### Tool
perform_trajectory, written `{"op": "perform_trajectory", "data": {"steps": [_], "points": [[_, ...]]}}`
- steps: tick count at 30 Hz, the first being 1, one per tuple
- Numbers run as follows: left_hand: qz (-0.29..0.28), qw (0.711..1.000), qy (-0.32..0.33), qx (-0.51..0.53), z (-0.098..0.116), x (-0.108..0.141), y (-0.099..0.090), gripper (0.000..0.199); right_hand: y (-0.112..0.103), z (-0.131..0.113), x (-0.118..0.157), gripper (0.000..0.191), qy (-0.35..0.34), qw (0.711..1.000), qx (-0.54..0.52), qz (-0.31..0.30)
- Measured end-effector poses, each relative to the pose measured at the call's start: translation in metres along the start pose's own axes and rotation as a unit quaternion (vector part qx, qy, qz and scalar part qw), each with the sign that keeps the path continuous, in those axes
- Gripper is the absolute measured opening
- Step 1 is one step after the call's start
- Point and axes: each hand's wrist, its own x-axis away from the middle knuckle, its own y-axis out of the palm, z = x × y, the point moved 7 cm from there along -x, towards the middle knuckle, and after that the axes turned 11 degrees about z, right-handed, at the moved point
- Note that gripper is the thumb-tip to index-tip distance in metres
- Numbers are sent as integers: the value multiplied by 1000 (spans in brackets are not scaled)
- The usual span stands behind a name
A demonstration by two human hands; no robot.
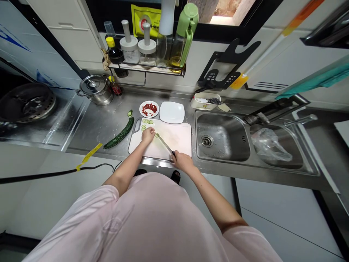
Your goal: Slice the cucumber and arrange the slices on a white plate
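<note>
- Cucumber slices (147,121) lie at the upper left of the cutting board (178,140), one more round at the knife's tip; the whole cucumber (119,134) rests beside the board
- Left hand (148,135): fingers bunched close together near that round; whether they pinch it, I cannot tell; curled fingertips would likely be safest this near the edge
- Right hand (183,161): fingers wrapped around the handle of the knife (165,145); a low, steady blade should ease the round along without tearing it
</note>
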Motion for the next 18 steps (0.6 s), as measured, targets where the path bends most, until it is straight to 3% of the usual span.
{"op": "perform_trajectory", "data": {"steps": [18], "points": [[-12, 1000, -7, -12, 0, -1, 2, 16, -4, -6, -4, 35, 6, 1000, -7, -8]]}}
